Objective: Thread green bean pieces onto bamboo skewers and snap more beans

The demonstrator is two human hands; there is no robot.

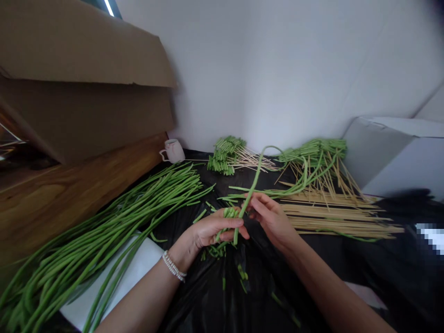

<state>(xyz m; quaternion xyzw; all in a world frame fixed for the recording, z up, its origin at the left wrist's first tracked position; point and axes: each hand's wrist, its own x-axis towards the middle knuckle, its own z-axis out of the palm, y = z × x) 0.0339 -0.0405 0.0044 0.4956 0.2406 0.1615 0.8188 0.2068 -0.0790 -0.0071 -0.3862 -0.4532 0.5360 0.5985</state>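
Note:
My left hand is closed around several short cut bean pieces, its thumb pressing the lower end of a long green bean. The bean rises from there and curls over at the top. Just to the right, my right hand has its fingers pinched at the same bean; its fingertips are partly hidden. More cut pieces lie beneath my left hand. A few whole long beans stretch out behind my right hand.
A large pile of long beans lies left, partly over a white sheet. Bamboo skewers lie right. Behind are two piles of skewered bean pieces, a mug and the wall. A cardboard box and white box flank the black sheet.

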